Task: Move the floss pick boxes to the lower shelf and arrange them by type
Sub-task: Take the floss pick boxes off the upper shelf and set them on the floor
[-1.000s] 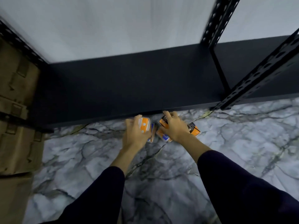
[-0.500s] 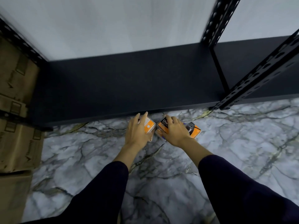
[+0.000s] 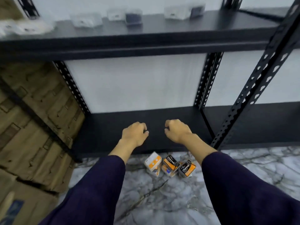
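Observation:
Three floss pick boxes lie on the marble floor just in front of the lower shelf (image 3: 113, 127): a white-and-orange box (image 3: 153, 161), an orange charcoal box (image 3: 170, 163) and a second charcoal box (image 3: 186, 168). My left hand (image 3: 135, 133) and my right hand (image 3: 177, 130) hover above them over the shelf's front part, fingers loosely curled, holding nothing. Several blurred white and dark boxes (image 3: 86, 21) sit on the upper shelf (image 3: 146, 38).
Brown cardboard cartons (image 3: 32, 127) are stacked at the left beside the rack. Perforated black uprights (image 3: 253, 95) stand at the right and a pair at the back (image 3: 206, 78). Marble floor (image 3: 162, 200) spreads toward me.
Both hands let go of the boxes on the floor and rose above the lower shelf. The view tilted up, bringing the upper shelf into sight.

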`<act>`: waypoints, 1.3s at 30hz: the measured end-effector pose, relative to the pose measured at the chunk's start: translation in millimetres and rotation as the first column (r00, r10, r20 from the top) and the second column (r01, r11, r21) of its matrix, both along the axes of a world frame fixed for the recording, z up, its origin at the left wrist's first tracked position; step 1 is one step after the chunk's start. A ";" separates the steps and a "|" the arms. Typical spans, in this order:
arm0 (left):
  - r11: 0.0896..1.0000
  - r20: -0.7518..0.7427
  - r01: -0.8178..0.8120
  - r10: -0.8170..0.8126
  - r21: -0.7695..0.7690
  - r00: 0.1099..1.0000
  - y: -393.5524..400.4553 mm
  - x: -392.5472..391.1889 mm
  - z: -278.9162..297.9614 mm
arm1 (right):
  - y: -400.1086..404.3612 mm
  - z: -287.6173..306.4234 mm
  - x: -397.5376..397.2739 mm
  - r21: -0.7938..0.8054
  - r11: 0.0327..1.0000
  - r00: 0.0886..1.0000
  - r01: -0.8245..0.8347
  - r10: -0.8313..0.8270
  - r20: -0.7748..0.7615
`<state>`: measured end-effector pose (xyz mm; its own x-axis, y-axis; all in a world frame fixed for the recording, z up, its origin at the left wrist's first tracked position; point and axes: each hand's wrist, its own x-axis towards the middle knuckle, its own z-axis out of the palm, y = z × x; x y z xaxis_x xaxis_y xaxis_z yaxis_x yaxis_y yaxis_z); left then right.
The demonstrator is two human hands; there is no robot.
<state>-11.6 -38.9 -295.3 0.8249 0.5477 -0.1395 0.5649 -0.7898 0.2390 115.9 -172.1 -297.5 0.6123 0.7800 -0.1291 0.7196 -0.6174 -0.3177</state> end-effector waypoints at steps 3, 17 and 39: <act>0.997 0.045 -0.016 0.012 0.070 0.999 -0.4 -15.5 65.6 | 0.2 69.3 -16.3 0.051 0.999 0.998 -0.017 0.014 0.058; 0.952 0.341 -0.203 0.117 0.230 0.933 -0.7 -77.4 251.1 | 14.1 250.6 -80.4 0.308 0.948 0.975 -0.085 0.015 0.222; 0.933 0.464 -0.247 0.103 0.262 0.880 154.6 15.6 264.4 | 155.8 269.7 25.9 0.408 0.909 0.951 -0.083 -0.050 0.304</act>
<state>4.0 115.6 -30.9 0.6469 0.6439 0.4086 0.5951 -0.7613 0.2575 141.8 -16.3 -27.9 0.5563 0.7318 0.3938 0.8300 -0.4659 -0.3067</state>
